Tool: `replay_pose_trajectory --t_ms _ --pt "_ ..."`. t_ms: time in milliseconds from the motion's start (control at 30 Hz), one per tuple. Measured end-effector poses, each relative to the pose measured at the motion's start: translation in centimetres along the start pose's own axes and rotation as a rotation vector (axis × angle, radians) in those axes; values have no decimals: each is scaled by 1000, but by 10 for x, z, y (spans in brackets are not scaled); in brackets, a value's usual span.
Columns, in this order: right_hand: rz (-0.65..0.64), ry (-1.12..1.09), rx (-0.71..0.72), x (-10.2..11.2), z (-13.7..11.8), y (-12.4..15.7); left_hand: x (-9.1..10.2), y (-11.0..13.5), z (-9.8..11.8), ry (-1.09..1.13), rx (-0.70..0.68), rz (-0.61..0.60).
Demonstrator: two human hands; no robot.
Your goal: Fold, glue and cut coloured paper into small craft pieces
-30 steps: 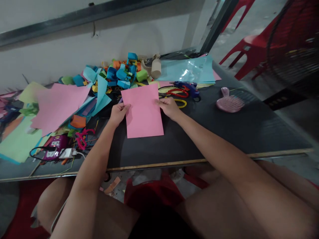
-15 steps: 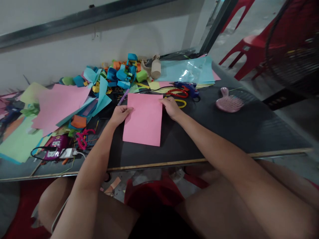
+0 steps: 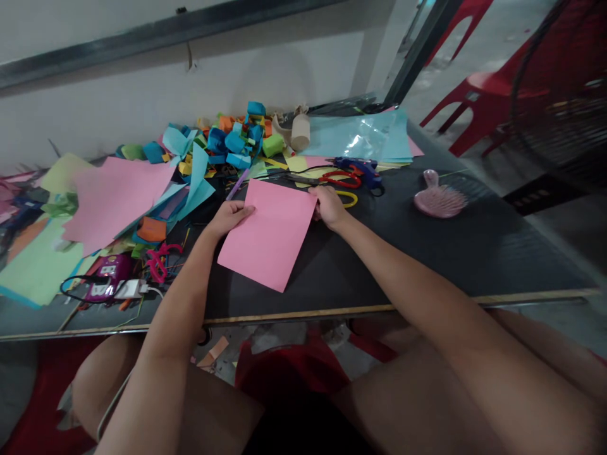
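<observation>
- Left hand is pinching the left edge of a pink sheet of paper, thumb lying on top and the other fingers mostly hiding underneath
- nice, and what's the right hand doing?
- it's gripping the same sheet up at the top right corner, so both hands are clamping down on it, one per side. The paper is slanting, with its bottom edge pointing down toward the left forearm
- is it lying flat on the table?
- it's hanging over the dark tabletop near the front edge, tbh I can't tell if the lower part is touching
- what's sitting around it?
- a purple strip is poking out just behind the top left corner. Yellow scissor handles are showing right behind the right hand, and red-handled scissors are lying a bit further back, next to a dark blue tool I'm not managing to identify
- and further out?
- a heap of folded paper pieces, mostly blue, is piling up by the wall, with a cardboard tube standing beside it. A bigger pink sheet is covering other papers on the left, and a pink hairbrush is resting well apart on the right
</observation>
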State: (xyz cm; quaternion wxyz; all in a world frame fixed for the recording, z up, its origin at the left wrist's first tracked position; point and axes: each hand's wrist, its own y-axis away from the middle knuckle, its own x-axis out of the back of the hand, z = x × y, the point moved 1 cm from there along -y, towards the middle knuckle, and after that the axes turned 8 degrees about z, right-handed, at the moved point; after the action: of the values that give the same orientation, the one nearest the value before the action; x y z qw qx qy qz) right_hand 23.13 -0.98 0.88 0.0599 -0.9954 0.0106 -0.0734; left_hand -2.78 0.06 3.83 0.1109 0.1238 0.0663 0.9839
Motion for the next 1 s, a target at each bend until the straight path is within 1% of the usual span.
replay_pose_trajectory --t_ms 67,100,133,200,267,333,400,533,600,667,767,867,1000 --pt "47 -82 2 1 1 0 0 -1 -1 25 -17 34" --pt "42 -105 10 0 0 1 0 -2 -1 50 -31 56" --pt "9 -98 22 0 -1 2 0 -3 -2 82 -47 79" --pt "-52 -10 48 -1 -5 4 -1 -6 -3 146 -84 127" --pt "-91 151 86 -2 -10 8 -1 -10 -5 175 -117 183" --pt "-122 300 123 -4 -14 10 -1 -13 -8 158 -142 245" --pt "-139 360 123 -6 -16 12 -1 -15 -10 130 -163 290" --pt "-73 325 118 -7 -13 11 0 -16 -12 184 -215 367" --pt "-79 342 138 -7 -13 10 0 -15 -11 225 -219 405" --pt "-110 330 141 -7 -13 11 1 -14 -10 215 -205 432" --pt "-177 250 123 -7 -16 13 1 -13 -8 170 -206 489" --pt "-257 205 96 -6 -18 15 0 -13 -8 157 -234 517" --pt "-326 195 76 -4 -23 17 2 -13 -9 131 -285 563"
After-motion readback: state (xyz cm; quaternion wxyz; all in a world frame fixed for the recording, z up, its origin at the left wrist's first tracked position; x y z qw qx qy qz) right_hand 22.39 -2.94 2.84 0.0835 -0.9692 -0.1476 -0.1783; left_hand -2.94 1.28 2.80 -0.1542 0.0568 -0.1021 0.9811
